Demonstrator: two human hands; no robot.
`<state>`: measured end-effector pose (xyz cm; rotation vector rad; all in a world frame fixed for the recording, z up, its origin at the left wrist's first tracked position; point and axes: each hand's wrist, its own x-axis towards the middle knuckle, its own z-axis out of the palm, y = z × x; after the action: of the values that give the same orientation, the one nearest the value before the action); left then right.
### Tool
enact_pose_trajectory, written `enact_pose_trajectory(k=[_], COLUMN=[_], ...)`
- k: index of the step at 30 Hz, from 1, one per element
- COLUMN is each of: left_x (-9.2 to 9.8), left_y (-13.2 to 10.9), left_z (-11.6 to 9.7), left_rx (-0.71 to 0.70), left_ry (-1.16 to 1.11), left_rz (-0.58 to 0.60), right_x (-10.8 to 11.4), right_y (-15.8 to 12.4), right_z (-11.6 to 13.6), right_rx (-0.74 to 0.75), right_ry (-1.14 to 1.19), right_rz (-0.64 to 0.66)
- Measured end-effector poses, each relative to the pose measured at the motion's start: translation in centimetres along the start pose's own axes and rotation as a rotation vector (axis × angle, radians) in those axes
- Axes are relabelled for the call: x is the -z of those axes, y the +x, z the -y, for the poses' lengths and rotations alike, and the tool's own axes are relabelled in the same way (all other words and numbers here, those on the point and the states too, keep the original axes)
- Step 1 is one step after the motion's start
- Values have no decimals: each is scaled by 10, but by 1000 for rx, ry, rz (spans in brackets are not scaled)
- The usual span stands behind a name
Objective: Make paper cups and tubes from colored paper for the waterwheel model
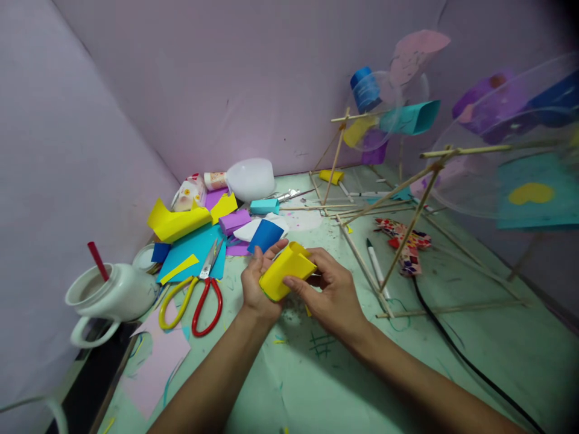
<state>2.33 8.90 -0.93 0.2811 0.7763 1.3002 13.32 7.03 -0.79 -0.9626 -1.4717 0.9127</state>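
Between my two hands is a rolled piece of yellow paper, curved into a short open tube and tilted to the right. My left hand cups it from the left and below, its fingers partly hidden behind the paper. On the other side, my right hand pinches the tube's right edge, thumb in front and fingers behind. Just beyond my left fingertips lies a blue paper piece. Scissors with one yellow and one red handle rest to the left, blades parted.
Stick frames holding clear discs with coloured paper cups stand on the right. A fabric-wrapped tool with a black cord lies among them. At left are a white mug and paper scraps; a white bottle lies behind.
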Motion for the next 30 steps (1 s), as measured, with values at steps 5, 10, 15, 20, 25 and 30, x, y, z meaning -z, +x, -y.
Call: enact_pose_trajectory(k=[5,10,15,20,25,30], left_x=[-1,1,18,29,31,33], left_y=[1,3,12,25,31,26], left_z=[3,-12,-43,-38,-30,-31], left_rx=[-30,-397,-754,-754,-730,-678], left_ry=[65,497,829,1241,1420,1339], left_rz=[-48,-214,-412,-399,-373,-307], right_x=[-3,12,36,38,20,13], right_y=[-3,8,33,76,111,111], right_z=[-1,-5,-19,-30,-46,-64], right_rx=[14,68,-67,-218,-165,-142], right_ry=[-10,-57,-338,-695,-773,-699], right_rz=[-12,-88,-255,-170,-98,-57])
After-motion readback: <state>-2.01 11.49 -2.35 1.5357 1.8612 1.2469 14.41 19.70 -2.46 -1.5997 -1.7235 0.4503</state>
